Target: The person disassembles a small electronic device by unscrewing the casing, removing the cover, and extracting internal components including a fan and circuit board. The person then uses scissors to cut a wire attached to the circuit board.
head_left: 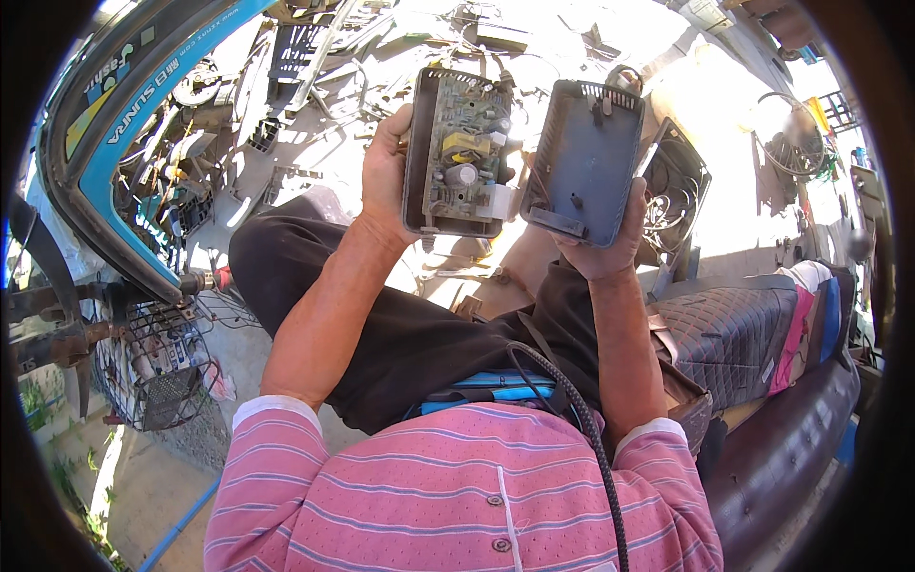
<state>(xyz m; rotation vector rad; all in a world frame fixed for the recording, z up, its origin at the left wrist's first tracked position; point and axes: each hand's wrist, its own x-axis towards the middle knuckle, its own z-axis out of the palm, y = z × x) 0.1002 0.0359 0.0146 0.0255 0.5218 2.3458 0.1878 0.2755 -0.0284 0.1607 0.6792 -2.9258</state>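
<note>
The left hand point(384, 181) grasps a black plastic casing base point(414, 157) by its left side. Seated inside the base is a circuit board point(464, 129) crowded with components, including a yellow-wrapped part point(460, 155), a round silver-grey capacitor point(462, 175) and a white block point(497, 201) at the near right corner. The right hand point(615, 243) grips the matching casing cover point(586, 157) at its near right corner, inner face up, with vent slots along the far edge. The 2 halves sit just beside each other above the knees, far of the body, the cover leaning to the right.

Below them are black trousers point(381, 357) and a pink striped shirt point(448, 486) with 2 buttons showing; a braided black cord point(583, 419) runs down its front. To the left are a blue-and-black vehicle panel point(133, 205) and, nearer, a wire basket point(157, 372). To the right lies a quilted brown cushion point(720, 334); a cable coil point(796, 157) is farther off.
</note>
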